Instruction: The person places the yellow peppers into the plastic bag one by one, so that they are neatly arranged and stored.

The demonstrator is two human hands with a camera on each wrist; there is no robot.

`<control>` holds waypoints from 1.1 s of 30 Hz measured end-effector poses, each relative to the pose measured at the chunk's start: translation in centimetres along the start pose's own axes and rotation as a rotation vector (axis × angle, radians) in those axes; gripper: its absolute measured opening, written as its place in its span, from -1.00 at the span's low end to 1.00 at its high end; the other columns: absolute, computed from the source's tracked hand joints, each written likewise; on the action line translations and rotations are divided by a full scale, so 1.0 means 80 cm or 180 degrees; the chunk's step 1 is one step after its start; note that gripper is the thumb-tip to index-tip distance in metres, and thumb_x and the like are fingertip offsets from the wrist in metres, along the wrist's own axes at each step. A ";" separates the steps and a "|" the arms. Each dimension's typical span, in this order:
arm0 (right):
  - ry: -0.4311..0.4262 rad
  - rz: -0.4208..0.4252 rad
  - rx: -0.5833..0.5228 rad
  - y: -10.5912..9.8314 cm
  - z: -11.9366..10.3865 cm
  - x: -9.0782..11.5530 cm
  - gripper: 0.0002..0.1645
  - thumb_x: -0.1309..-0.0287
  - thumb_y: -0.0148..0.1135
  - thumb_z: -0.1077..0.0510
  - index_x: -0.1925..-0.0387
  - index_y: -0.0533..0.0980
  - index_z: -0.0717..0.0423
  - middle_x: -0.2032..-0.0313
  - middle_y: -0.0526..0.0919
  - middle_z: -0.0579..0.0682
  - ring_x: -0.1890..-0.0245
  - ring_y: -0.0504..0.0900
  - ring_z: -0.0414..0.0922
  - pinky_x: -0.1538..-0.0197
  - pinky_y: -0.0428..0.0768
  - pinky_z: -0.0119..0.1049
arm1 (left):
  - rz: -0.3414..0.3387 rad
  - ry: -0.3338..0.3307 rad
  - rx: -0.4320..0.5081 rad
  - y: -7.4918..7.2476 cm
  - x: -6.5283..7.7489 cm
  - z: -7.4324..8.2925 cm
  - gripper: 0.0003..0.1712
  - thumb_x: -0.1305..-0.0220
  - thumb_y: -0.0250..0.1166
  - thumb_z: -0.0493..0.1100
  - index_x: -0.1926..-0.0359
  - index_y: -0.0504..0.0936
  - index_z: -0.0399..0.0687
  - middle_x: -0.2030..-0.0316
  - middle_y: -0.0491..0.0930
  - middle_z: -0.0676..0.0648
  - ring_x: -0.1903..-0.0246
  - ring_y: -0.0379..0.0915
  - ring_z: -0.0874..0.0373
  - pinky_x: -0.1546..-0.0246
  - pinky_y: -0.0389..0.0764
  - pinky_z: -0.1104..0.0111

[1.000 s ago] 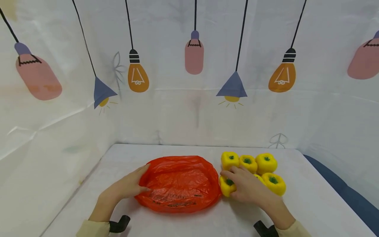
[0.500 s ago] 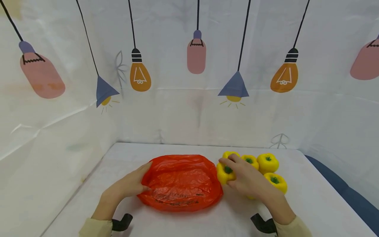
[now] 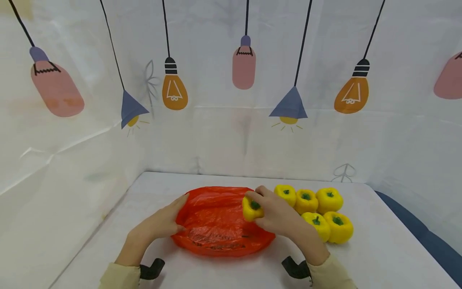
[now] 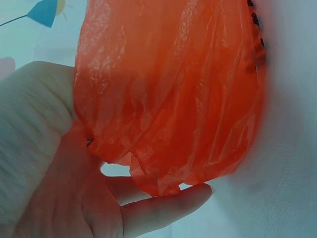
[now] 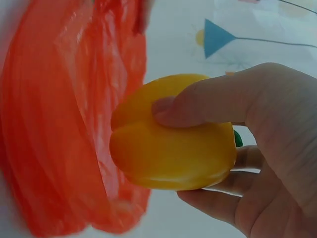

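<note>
A crinkled red plastic bag [image 3: 216, 218] lies on the white table, with dark print along its near side. My left hand [image 3: 160, 220] holds the bag's left edge, fingers towards the far rim and thumb nearer me. Part of that hand shows through the thin plastic in the left wrist view. My right hand [image 3: 279, 212] grips a yellow bell pepper [image 5: 173, 153] between thumb and fingers, its green stem towards the palm side. In the head view this pepper overlaps the bag's right part; in the right wrist view it hangs beside the red plastic.
Several more yellow bell peppers [image 3: 329, 199] sit in a cluster on the table [image 3: 375, 249], right of the bag. A white sheet printed with hanging lamps [image 3: 288, 105] surrounds the table at the back and sides. Something dark blue [image 3: 415, 224] stands beyond the right edge.
My right hand has lifted a bell pepper out of the cluster's left side and carried it left over the bag's right part. The left hand stays at the bag's edge.
</note>
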State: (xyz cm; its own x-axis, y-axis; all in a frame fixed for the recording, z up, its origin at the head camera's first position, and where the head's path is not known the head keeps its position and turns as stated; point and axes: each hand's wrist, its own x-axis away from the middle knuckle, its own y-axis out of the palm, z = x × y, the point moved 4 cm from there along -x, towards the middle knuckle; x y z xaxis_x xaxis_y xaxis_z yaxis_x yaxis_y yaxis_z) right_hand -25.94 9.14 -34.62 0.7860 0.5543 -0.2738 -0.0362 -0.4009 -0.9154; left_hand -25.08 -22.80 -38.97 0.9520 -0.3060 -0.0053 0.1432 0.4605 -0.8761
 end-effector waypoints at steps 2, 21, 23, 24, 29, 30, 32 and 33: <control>-0.0068 -0.0019 -0.0010 0.010 -0.008 -0.009 -0.23 0.07 0.40 0.20 -0.26 0.45 -0.19 0.07 0.41 -0.18 0.26 0.42 -0.24 0.23 0.49 -0.45 | 0.0004 -0.0010 -0.0009 -0.001 0.000 0.000 0.10 -0.10 0.41 -0.27 -0.57 -0.02 -0.12 -0.55 0.06 -0.18 -0.50 0.07 -0.20 -0.44 0.21 -0.15; 0.0129 -0.0262 -0.0742 0.103 -0.050 -0.090 -0.25 -0.04 0.37 0.07 -0.31 0.40 -0.20 -0.02 0.42 -0.09 0.16 0.48 -0.19 0.16 0.55 -0.38 | -0.0124 -0.0207 0.0117 0.008 -0.004 0.006 0.05 -0.11 0.39 -0.29 -0.56 0.05 -0.10 -0.55 0.08 -0.13 -0.51 0.06 -0.13 -0.46 0.20 -0.12; 0.0161 -0.0292 -0.0802 0.115 -0.050 -0.096 -0.24 -0.07 0.38 0.04 -0.34 0.38 -0.19 -0.04 0.43 -0.08 0.13 0.48 -0.20 0.12 0.57 -0.36 | -0.0130 -0.0216 0.0108 0.010 -0.005 0.005 0.05 -0.11 0.40 -0.28 -0.55 0.06 -0.11 -0.54 0.09 -0.13 -0.50 0.08 -0.14 -0.45 0.20 -0.13; 0.0164 -0.0311 -0.0821 0.120 -0.051 -0.098 -0.23 -0.09 0.38 0.03 -0.36 0.37 -0.19 -0.06 0.43 -0.08 0.11 0.48 -0.20 0.09 0.59 -0.34 | -0.0130 -0.0223 0.0106 0.010 -0.004 0.005 0.05 -0.11 0.41 -0.27 -0.55 0.06 -0.11 -0.54 0.09 -0.13 -0.50 0.08 -0.14 -0.45 0.20 -0.13; 0.0149 -0.0367 -0.0854 0.138 -0.052 -0.104 -0.18 -0.14 0.38 -0.05 -0.43 0.30 -0.23 -0.14 0.42 -0.09 0.05 0.49 -0.21 -0.06 0.64 -0.25 | -0.0119 -0.0223 0.0077 0.008 -0.003 0.003 0.05 -0.11 0.42 -0.26 -0.55 0.06 -0.13 -0.54 0.09 -0.15 -0.50 0.09 -0.15 -0.46 0.20 -0.12; 0.0139 -0.0370 -0.0853 0.139 -0.052 -0.105 -0.18 -0.15 0.38 -0.06 -0.43 0.30 -0.25 -0.14 0.42 -0.09 0.05 0.49 -0.21 -0.07 0.64 -0.24 | -0.0118 -0.0235 0.0077 0.008 -0.002 0.003 0.05 -0.11 0.42 -0.26 -0.55 0.06 -0.13 -0.54 0.08 -0.14 -0.50 0.09 -0.14 -0.46 0.20 -0.12; 0.0138 -0.0374 -0.0861 0.139 -0.051 -0.105 -0.17 -0.15 0.37 -0.07 -0.43 0.29 -0.27 -0.14 0.42 -0.09 0.05 0.50 -0.20 -0.08 0.64 -0.22 | -0.0131 -0.0257 0.0093 0.009 -0.002 0.003 0.05 -0.11 0.42 -0.25 -0.55 0.05 -0.11 -0.55 0.08 -0.13 -0.49 0.10 -0.13 -0.46 0.21 -0.11; 0.0142 -0.0386 -0.0862 0.138 -0.050 -0.104 -0.17 -0.15 0.37 -0.08 -0.44 0.28 -0.28 -0.15 0.42 -0.10 0.05 0.50 -0.20 -0.09 0.64 -0.22 | -0.0135 -0.0262 0.0105 0.010 -0.003 0.003 0.06 -0.11 0.42 -0.25 -0.56 0.05 -0.11 -0.55 0.08 -0.12 -0.49 0.11 -0.13 -0.45 0.22 -0.12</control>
State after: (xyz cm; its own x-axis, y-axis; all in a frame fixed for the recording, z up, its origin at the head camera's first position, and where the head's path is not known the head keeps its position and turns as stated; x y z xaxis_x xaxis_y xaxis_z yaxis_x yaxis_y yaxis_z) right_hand -30.41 -2.87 -41.28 0.8011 0.5799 -0.1484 0.2210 -0.5169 -0.8270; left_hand -25.10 -22.18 -39.58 0.9637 -0.2569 0.0722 0.1912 0.4761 -0.8583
